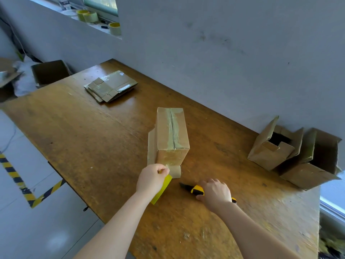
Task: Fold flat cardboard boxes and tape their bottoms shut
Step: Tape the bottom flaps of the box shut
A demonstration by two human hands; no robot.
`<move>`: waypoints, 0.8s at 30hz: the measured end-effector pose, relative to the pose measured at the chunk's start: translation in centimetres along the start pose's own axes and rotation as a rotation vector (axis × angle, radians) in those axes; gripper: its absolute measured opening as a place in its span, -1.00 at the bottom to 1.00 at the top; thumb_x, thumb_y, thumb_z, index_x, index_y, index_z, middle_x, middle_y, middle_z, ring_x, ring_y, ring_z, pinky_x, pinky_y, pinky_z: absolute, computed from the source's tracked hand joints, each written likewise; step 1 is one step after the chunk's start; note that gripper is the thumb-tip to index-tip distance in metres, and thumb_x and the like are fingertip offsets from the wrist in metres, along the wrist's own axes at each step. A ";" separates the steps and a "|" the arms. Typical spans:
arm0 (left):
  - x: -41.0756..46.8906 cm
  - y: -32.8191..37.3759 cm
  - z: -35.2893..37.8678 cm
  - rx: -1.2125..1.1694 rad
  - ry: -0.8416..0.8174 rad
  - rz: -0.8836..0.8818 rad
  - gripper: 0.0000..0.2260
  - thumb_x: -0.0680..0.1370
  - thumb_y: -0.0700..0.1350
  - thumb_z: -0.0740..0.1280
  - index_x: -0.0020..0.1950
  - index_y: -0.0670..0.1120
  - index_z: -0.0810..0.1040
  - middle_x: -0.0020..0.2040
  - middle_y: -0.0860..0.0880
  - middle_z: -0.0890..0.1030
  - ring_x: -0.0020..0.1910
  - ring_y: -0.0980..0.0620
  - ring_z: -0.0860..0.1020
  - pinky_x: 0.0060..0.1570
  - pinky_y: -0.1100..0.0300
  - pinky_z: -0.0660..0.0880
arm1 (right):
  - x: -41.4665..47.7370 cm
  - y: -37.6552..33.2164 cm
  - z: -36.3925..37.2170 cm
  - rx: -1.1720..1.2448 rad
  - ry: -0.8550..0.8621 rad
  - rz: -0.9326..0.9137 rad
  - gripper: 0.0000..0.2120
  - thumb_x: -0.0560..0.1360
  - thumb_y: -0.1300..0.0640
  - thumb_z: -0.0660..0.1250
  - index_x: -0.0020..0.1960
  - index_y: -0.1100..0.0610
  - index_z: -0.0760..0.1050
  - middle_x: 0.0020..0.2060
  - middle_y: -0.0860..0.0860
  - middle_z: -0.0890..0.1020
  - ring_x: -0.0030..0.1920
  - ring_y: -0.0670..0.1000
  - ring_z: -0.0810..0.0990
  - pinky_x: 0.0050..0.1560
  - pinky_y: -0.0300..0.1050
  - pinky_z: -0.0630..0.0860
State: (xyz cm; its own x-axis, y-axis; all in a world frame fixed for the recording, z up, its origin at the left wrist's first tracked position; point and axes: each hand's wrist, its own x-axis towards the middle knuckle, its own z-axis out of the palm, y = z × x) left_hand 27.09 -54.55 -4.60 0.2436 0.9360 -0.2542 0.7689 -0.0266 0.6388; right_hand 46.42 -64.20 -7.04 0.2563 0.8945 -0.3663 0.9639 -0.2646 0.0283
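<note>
Now one taped box (pixel 171 135); left hand (pixel 152 179) grips tape roll (pixel 162 191); right hand (pixel 214 193) grips knife (pixel 194 189); two open boxes (pixel 270 152).

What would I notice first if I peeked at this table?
A taped cardboard box stands in the middle of the wooden table, taped seam up. Just in front, the left hand holds a yellow tape roll and the right hand grips a yellow-and-black utility knife.

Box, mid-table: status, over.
Left hand grips tape roll at near end of box. Right hand grips utility knife on table. Top seam taped. Nothing blocking.
</note>
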 end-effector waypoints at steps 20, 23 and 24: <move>-4.4 -2.3 4.0 0.740 -0.286 0.771 -0.70 0.55 -0.32 0.27 0.28 -0.22 0.45 0.42 -0.14 0.22 0.10 -0.09 0.46 -0.24 0.07 0.59 | 4.5 -4.8 -6.5 0.438 0.461 -0.117 -0.31 0.50 -0.13 0.35 0.52 -0.16 0.09 0.46 0.00 0.31 0.39 0.06 0.37 0.12 -0.02 0.56; -4.3 -2.6 4.1 0.682 -0.284 0.787 -0.70 0.58 -0.28 0.24 0.32 -0.22 0.44 0.42 -0.12 0.23 0.12 -0.07 0.47 -0.16 0.04 0.61 | 4.5 -4.7 -6.6 0.442 0.464 -0.121 -0.32 0.51 -0.11 0.35 0.52 -0.15 0.11 0.44 -0.01 0.35 0.37 0.05 0.41 0.11 -0.03 0.57; -4.3 -2.8 4.1 0.662 -0.283 0.798 -0.70 0.59 -0.26 0.24 0.33 -0.22 0.44 0.42 -0.12 0.24 0.14 -0.07 0.47 -0.12 0.04 0.61 | 4.5 -4.7 -6.6 0.443 0.466 -0.121 -0.33 0.51 -0.10 0.35 0.52 -0.15 0.11 0.43 -0.01 0.36 0.36 0.05 0.41 0.10 -0.04 0.57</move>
State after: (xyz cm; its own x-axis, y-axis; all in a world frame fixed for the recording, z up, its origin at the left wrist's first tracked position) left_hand 26.37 -59.90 -8.28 0.8798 0.4507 -0.1510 0.4735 -0.8587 0.1959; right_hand 43.51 -56.56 -2.65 0.2475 0.9636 0.1014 0.8929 -0.1862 -0.4100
